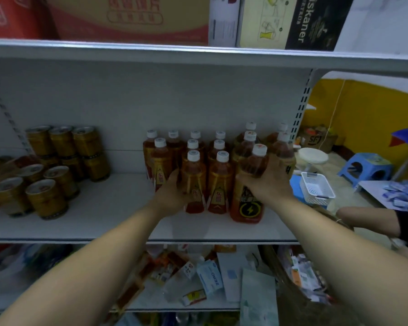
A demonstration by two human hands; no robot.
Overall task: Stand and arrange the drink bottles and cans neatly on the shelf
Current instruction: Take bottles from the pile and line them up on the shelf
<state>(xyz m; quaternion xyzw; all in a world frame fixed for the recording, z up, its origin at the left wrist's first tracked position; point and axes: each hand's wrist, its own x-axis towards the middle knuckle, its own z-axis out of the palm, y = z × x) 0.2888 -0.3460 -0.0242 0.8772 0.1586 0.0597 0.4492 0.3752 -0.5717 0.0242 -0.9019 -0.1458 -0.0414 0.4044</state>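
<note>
Several amber drink bottles with white caps stand upright in rows on the white shelf [118, 217]. My left hand [172, 194] wraps the left side of a front-row small bottle [194, 184]. My right hand [266, 182] grips the larger front bottle with a lightning mark [250, 198] from its right side. Another small bottle [220, 184] stands between the two. Gold cans [45, 198] stand in a loose cluster at the shelf's left, with more cans stacked two high [85, 151] behind them.
Cardboard boxes [132, 17] sit on the shelf above. The shelf below holds scattered packets [210, 278]. To the right are a white basket [317, 188], a blue stool [365, 167] and another person's arm [368, 220].
</note>
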